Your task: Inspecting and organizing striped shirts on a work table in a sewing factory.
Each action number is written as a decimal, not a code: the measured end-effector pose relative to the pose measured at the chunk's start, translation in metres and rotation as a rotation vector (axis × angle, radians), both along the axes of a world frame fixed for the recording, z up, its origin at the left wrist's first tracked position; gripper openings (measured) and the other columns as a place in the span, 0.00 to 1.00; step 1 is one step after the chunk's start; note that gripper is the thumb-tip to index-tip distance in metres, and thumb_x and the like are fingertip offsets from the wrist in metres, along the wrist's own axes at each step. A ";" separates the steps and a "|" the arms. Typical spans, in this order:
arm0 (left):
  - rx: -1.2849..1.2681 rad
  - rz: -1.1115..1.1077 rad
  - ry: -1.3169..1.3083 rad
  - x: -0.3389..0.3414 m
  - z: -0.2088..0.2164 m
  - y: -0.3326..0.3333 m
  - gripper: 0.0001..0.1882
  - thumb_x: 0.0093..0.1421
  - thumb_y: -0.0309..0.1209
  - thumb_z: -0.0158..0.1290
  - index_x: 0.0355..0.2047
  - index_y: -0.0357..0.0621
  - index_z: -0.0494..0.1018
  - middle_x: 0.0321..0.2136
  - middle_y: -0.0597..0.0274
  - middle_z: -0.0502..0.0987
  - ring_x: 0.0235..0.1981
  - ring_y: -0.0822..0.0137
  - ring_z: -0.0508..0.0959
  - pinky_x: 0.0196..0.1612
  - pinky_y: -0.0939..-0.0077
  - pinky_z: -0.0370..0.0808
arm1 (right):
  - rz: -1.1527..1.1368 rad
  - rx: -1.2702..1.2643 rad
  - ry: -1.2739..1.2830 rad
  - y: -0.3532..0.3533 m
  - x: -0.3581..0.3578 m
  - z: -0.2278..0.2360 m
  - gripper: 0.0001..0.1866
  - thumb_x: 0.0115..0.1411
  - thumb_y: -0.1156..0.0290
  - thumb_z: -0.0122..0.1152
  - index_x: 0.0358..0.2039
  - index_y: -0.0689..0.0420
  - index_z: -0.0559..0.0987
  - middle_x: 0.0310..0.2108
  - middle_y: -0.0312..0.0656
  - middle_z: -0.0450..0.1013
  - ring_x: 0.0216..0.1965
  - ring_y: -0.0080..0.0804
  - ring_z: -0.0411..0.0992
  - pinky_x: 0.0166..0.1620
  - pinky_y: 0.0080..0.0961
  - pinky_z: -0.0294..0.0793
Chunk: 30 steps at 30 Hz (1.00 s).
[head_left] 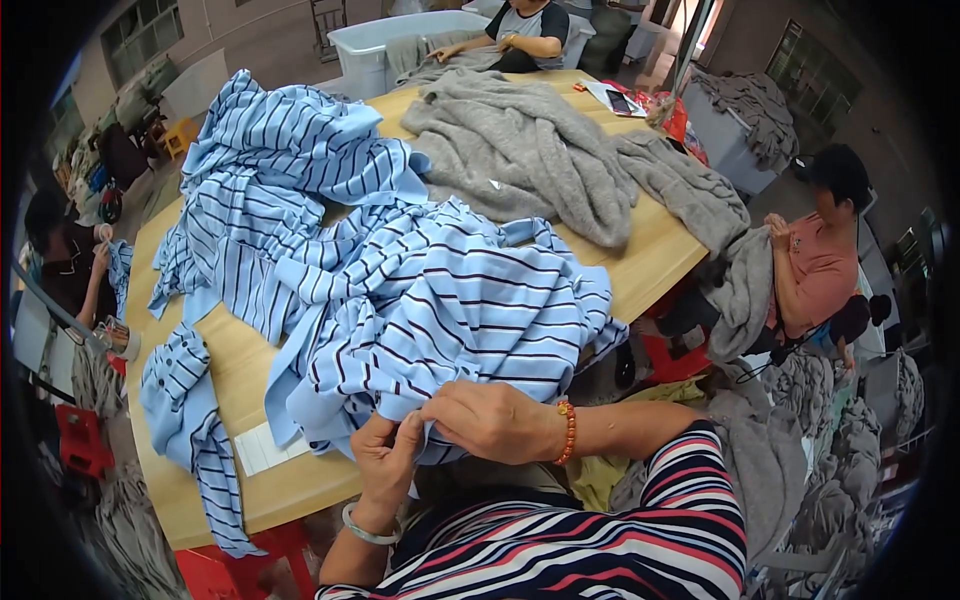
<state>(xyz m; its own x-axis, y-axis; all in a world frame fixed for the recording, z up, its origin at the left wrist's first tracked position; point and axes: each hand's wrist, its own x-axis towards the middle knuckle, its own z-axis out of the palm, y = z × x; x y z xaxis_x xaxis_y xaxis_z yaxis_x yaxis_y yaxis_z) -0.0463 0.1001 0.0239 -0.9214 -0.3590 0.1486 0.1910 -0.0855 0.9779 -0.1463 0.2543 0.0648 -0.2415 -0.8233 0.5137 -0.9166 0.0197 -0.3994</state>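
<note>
striped blue shirt (480,300) mostly just beyond left hand (384,465) and right hand (492,420), near edge in both hands' narrow fingertip pinch

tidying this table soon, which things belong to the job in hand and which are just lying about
In the job:
- blue striped garment, pinched by the left hand and right hand
- striped pile behind it, probably

Lying about, seemingly:
- grey cloth
- phone
- lined white sheet
</note>
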 end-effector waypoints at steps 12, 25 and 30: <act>-0.599 -0.174 0.070 0.003 0.017 -0.014 0.12 0.52 0.21 0.54 0.38 0.35 0.71 0.29 0.51 0.73 0.30 0.53 0.73 0.35 0.69 0.69 | 0.014 0.031 0.049 0.003 -0.006 -0.008 0.15 0.53 0.74 0.57 0.41 0.67 0.71 0.29 0.46 0.68 0.29 0.40 0.72 0.31 0.29 0.74; -0.700 -0.075 0.013 -0.007 -0.012 -0.013 0.03 0.56 0.20 0.47 0.32 0.35 0.68 0.25 0.47 0.67 0.27 0.45 0.69 0.29 0.60 0.64 | 0.131 0.169 -0.240 -0.003 -0.024 -0.021 0.12 0.50 0.80 0.52 0.38 0.64 0.71 0.29 0.49 0.67 0.31 0.49 0.69 0.36 0.37 0.70; -0.560 -0.110 -0.030 -0.010 -0.028 -0.019 0.05 0.57 0.22 0.47 0.25 0.36 0.63 0.20 0.50 0.63 0.22 0.50 0.65 0.26 0.63 0.61 | 0.139 0.042 -0.320 -0.009 -0.032 -0.034 0.14 0.47 0.87 0.55 0.37 0.62 0.74 0.27 0.46 0.69 0.27 0.45 0.70 0.29 0.31 0.69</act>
<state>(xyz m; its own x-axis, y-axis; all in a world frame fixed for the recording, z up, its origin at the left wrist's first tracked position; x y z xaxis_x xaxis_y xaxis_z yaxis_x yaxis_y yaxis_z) -0.0567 0.0810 -0.0044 -0.9557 -0.1342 0.2621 0.1823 0.4293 0.8846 -0.1786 0.2456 0.0304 -0.2692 -0.8784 0.3950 -0.7399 -0.0740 -0.6687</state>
